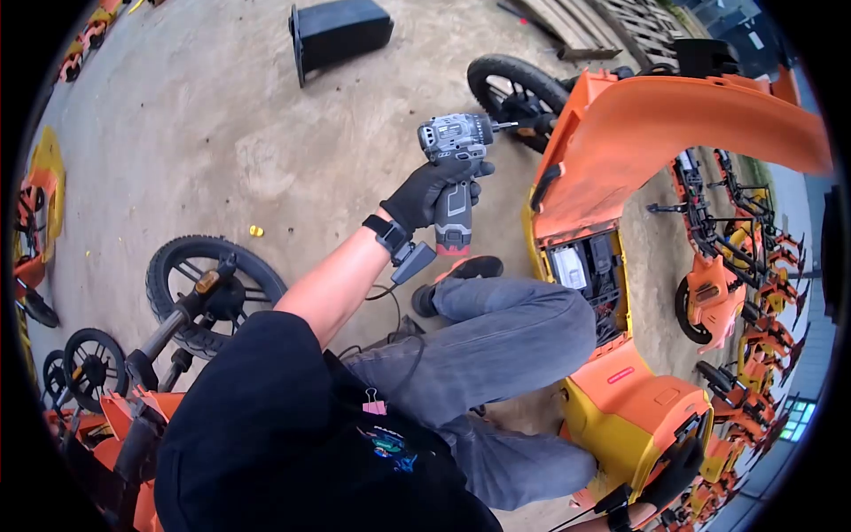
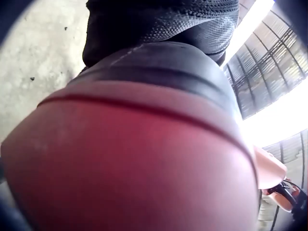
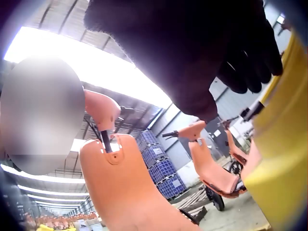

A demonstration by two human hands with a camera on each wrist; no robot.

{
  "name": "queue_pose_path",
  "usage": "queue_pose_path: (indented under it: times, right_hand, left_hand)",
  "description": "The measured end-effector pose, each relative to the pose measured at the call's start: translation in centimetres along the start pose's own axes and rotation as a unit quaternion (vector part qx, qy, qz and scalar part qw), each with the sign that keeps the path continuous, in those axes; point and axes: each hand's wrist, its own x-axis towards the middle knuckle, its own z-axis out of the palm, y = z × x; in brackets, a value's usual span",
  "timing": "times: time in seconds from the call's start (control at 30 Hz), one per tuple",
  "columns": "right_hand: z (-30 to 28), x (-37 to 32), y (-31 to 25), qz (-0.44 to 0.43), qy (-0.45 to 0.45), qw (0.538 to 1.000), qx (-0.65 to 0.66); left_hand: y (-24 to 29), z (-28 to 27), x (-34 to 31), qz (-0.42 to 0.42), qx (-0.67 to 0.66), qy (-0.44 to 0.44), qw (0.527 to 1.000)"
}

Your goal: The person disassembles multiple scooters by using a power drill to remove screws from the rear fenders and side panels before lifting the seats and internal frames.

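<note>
The person's left grip [image 1: 430,191] is clamped around the handle of a power drill [image 1: 456,135], up over the floor [image 1: 266,133]. The drill's bit [image 1: 505,126] points toward the black wheel [image 1: 519,80] of the orange and yellow scooter [image 1: 620,381]. The red bottom [image 1: 454,251] of the drill hangs down, and it fills much of the left wrist view.

The right grip [image 1: 674,474] is by the yellow side of the scooter. Its fingers look loose and apart, not curled round anything.

To use the drill well, the left grip should hold it snugly, with the wrist in line and no squeeze on the trigger until the bit sits deep in a screw. It should go in straight, with a firm, even push, or the bit could slip and chew up the screw. A flat right palm on the scooter would help keep it from wobbling. The thin black cord [image 1: 390,297] near the arm should stay away from the spinning bit, and so should the jeans [image 1: 505,346].
</note>
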Motion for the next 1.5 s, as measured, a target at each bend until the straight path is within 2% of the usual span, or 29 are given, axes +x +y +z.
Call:
queue_pose_path:
  times: [0.03,0.07,0.13,0.2,0.27,0.33,0.4,0.67,0.8,0.93,1.0,1.07,1.13,1.2,1.27,1.33,1.37,1.43,1.47,1.5]
  right_hand:
    - [0.3,-0.4,0.3,-0.012,-0.065,0.998,-0.015]
    - [1.4,-0.2,0.7,-0.06,-0.016,0.992,-0.109]
    - [1.6,0.5,2.5,-0.041,0.0,0.995,-0.092]
    - [1.2,1.5,4.6,-0.038,-0.014,0.996,-0.074]
    - [0.8,2.2,6.1,-0.023,-0.024,0.998,-0.045]
    - [1.0,2.7,6.9,0.002,-0.035,0.998,-0.057]
    - [1.1,2.9,7.5,0.027,-0.042,0.996,-0.069]
    - [1.1,3.4,8.8,0.079,-0.06,0.991,-0.094]
    - [0.6,3.9,8.7,0.081,-0.063,0.989,-0.106]
    - [0.6,4.5,8.8,0.065,-0.068,0.99,-0.109]
    - [2.0,1.7,4.6,0.057,-0.061,0.989,-0.119]
    - [3.1,0.8,2.5,0.032,-0.064,0.989,-0.133]
    - [3.0,0.6,2.4,0.041,-0.056,0.988,-0.141]
    - [2.9,0.5,2.7,0.061,-0.047,0.987,-0.142]
    - [2.9,-0.1,2.8,0.085,-0.045,0.984,-0.148]
    - [3.7,-1.0,1.6,-0.008,0.015,0.987,-0.161]
    - [4.1,-1.7,0.4,0.004,0.02,0.987,-0.158]
    - [5.3,-2.9,-3.1,-0.1,0.174,0.974,-0.106]
    - [6.1,-3.7,-5.6,-0.12,0.254,0.955,-0.091]
    - [6.7,-4.2,-7.1,-0.155,0.242,0.955,-0.069]
  left_hand:
    - [-0.6,-0.3,-0.3,-0.011,-0.003,0.02,1.0]
    - [-1.5,-1.0,-0.2,-0.015,-0.01,0.029,0.999]
    - [-3.2,-2.1,0.4,-0.03,0.024,0.046,0.998]
    - [-4.6,-3.2,0.8,-0.048,-0.041,0.045,0.997]
    - [-6.4,-4.6,1.8,-0.063,0.021,0.032,0.997]
    - [-7.5,-4.8,2.3,-0.056,-0.007,0.055,0.997]
    - [-8.4,-5.3,2.7,-0.086,0.052,0.041,0.994]
    - [-10.5,-5.0,3.4,-0.143,-0.024,0.074,0.987]
    - [-11.3,-5.0,3.4,-0.132,-0.044,0.078,0.987]
    - [-11.1,-6.0,2.8,-0.149,0.056,0.048,0.986]
    - [-12.0,-7.3,2.4,-0.097,0.103,-0.007,0.99]
    - [-9.8,-6.3,1.1,-0.052,0.221,-0.038,0.973]
    - [-7.9,-4.3,0.0,-0.101,0.225,0.006,0.969]
    - [-7.0,-3.2,-0.4,-0.062,0.299,0.021,0.952]
    - [-5.2,-1.3,-0.8,-0.074,0.318,0.014,0.945]
    - [-3.2,1.8,-1.2,-0.045,0.296,-0.011,0.954]
    - [-2.2,3.7,-1.6,-0.032,0.308,-0.023,0.95]
    - [-0.3,7.7,-2.1,-0.006,0.336,-0.049,0.941]
    - [0.7,9.8,-2.5,0.006,0.351,-0.063,0.934]
    - [1.4,11.7,-2.9,0.006,0.378,-0.062,0.924]
